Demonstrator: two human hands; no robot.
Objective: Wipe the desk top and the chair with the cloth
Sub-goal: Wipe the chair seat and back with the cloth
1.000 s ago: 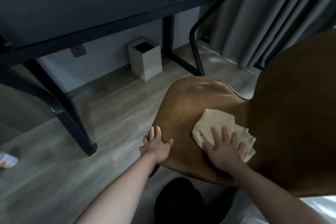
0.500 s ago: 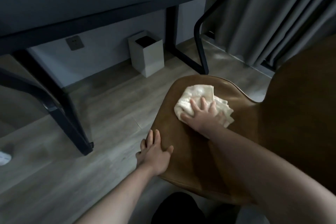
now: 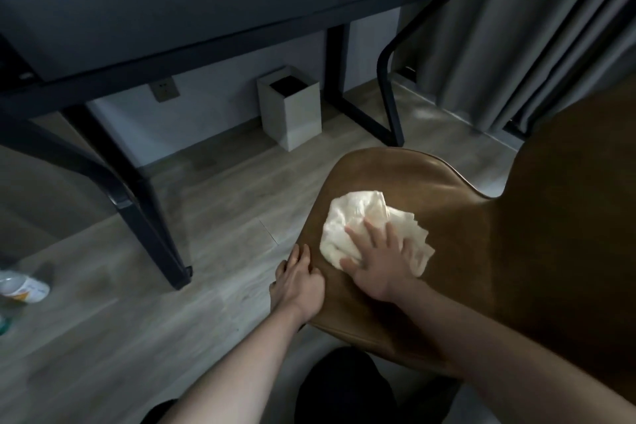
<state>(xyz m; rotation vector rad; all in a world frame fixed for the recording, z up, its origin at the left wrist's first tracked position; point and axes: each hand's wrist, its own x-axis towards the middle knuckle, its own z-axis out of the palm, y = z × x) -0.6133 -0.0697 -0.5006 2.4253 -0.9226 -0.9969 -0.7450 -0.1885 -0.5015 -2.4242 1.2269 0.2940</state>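
cloth (image 3: pixel 347 227) on chair (image 3: pixel 447 217), near white bin (image 3: pixel 292 110), desk (image 3: pixel 206 10), bottle (image 3: pixel 20 287).

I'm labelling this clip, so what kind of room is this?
Probably a bedroom or hotel room with a work corner: a dark glass-topped desk against the wall, a brown chair being wiped, long grey curtains and a small bin on the wood floor.

cream cloth (image 3: pixel 354 224) on brown chair (image 3: pixel 481 251); black desk (image 3: pixel 206 10), grey curtain (image 3: pixel 516 27).

No legible text or labels
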